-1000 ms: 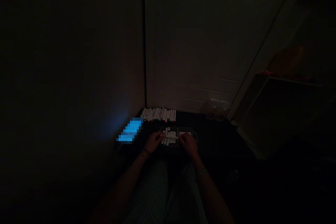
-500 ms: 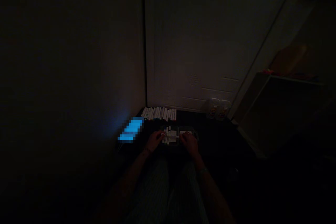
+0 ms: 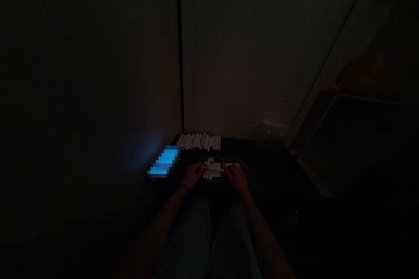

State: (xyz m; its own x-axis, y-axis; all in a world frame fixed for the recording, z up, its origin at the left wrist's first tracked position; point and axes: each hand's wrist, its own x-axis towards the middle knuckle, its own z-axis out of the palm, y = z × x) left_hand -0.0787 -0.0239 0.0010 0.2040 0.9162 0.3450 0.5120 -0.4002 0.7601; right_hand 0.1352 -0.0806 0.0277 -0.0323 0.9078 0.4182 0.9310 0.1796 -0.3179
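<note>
The room is very dark. My left hand (image 3: pixel 194 174) and my right hand (image 3: pixel 236 177) rest at the two sides of a dark open case (image 3: pixel 244 166) on the floor, which holds several white markers (image 3: pixel 211 173). One white marker (image 3: pixel 216 168) lies crosswise between my hands, with fingertips of both hands at its ends. My fingers look curled, but the darkness hides the grip. My striped trouser legs fill the foreground.
A row of several white markers (image 3: pixel 199 141) lies against the white door (image 3: pixel 242 52). A glowing blue screen (image 3: pixel 163 162) lies at the left. Two clear containers (image 3: pixel 273 134) stand by the door's right corner. A dark box-like piece of furniture (image 3: pixel 353 139) stands at the right.
My hands and the crosswise marker stay almost still. The view shifts very slightly.
</note>
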